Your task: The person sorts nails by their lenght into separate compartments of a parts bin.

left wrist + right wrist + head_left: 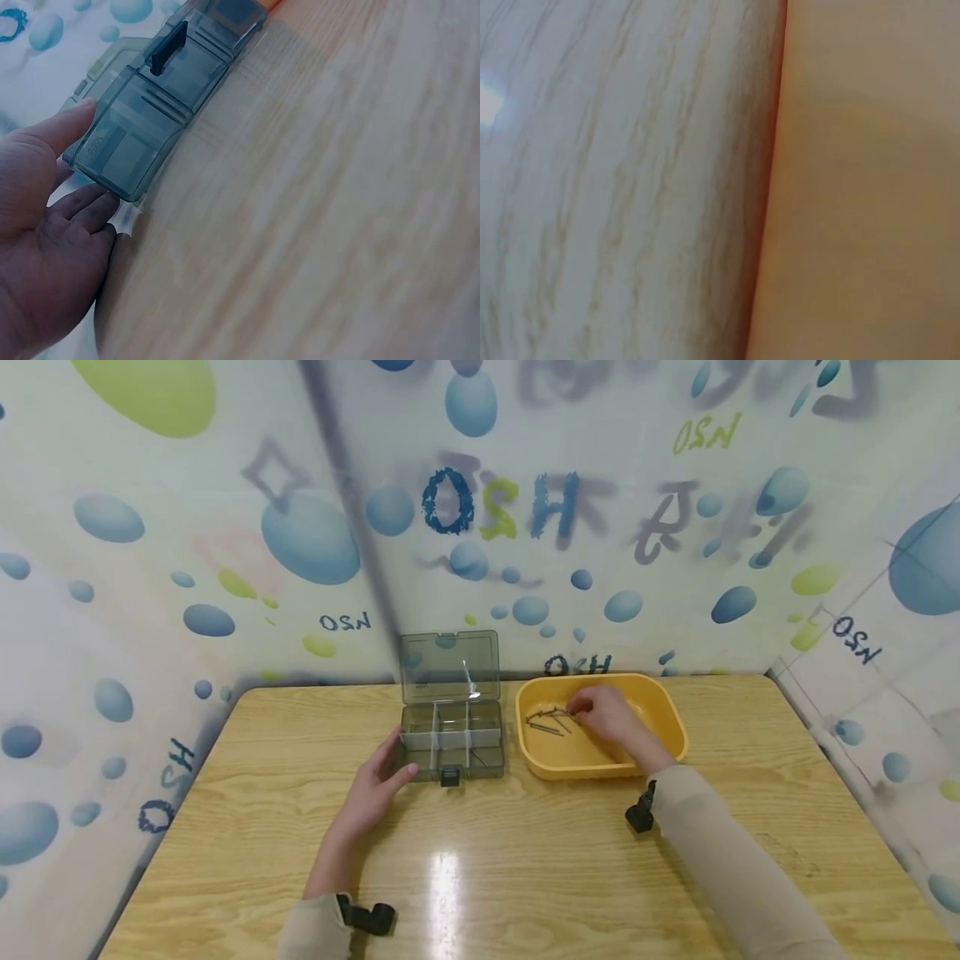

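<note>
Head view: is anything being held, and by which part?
The left hand holds the box by its left end; whether the right hand grips metal pieces cannot be told.

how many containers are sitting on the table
2: a grey divided box touched by the left hand, and a yellow tray to the box's right, with the right hand inside.

White wall covering [645, 643], printed with blue and green droplets [311, 539] and lettering [553, 508], borders a light-brown, wood-grained table [525, 860] on 3 sides; white glare [444, 893] streaks its top.
</note>
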{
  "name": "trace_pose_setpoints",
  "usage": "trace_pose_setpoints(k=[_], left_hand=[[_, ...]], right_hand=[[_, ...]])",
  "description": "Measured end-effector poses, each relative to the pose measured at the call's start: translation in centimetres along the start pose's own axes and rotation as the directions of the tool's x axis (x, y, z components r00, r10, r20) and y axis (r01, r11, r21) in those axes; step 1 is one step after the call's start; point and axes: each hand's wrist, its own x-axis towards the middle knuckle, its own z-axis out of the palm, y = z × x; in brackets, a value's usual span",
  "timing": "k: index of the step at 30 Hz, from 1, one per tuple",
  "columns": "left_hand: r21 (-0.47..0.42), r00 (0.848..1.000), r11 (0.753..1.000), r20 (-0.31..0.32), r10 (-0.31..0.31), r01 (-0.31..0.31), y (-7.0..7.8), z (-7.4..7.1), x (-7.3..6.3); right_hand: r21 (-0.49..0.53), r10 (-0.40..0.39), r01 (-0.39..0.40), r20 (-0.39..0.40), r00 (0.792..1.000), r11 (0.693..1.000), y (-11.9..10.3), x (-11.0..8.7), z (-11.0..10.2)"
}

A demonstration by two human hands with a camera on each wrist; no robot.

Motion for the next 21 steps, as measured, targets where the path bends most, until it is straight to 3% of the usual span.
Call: trace_pose_setpoints(k=[14,21], left_hand=[[-0.003,1.0,1.0,-0.022,-0.001,0.0,0.02,-0.29,-0.13],[-0.011,1.0,1.0,-0.011,0.006,-0.007,-0.19,-0.12,0.02]], right_hand=[[-0.105,-0.079,0.084,0.055,0.995,0.991,-0.22,0.49,0.14],[-0.065,-0.081,0.087,0.093,0.992,0.994,0.17,0.25,-0.21]])
